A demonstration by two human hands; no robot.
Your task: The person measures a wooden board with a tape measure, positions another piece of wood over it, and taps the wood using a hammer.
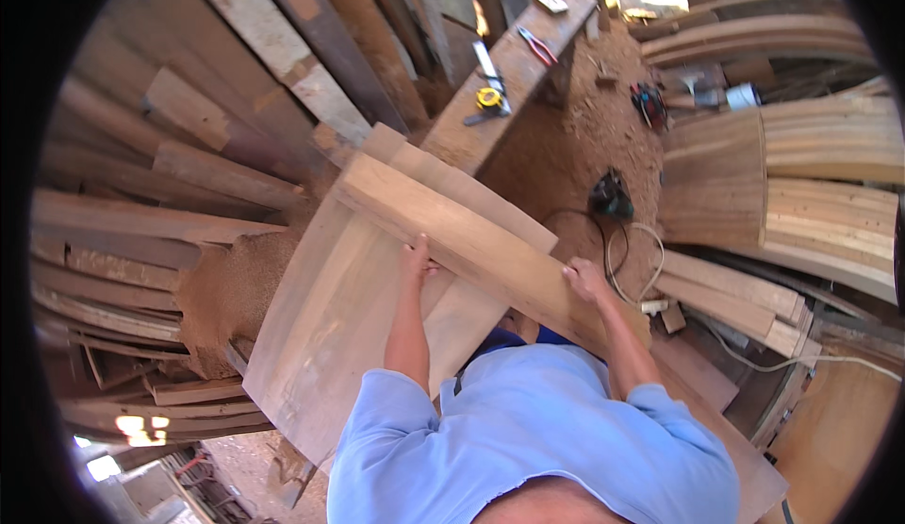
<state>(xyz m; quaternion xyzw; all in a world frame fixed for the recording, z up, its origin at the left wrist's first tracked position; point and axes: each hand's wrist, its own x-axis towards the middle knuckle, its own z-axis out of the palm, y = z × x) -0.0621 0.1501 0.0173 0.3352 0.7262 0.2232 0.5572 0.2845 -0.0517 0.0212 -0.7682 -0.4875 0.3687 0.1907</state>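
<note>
A long, thick wooden board [471,232] lies slantwise in front of me, from upper left to lower right. My left hand [418,256] grips its near edge left of the middle, thumb on the upper face and fingers partly hidden beneath. Closer to the right end, my right hand [586,281] is closed on the board's far edge. Below the board are wide, pale wooden panels [330,307], spread over the left of my lap area. Another flat panel [528,218] shows along the board's far side.
Beyond is a narrow plank bench [462,142] with a yellow tape measure [489,99], a square [491,76] and red-handled pliers [537,46]. A corded power tool [611,194] sits on the sawdust-covered floor [528,166]. Stacked timber lines the left [141,213] and right [830,138].
</note>
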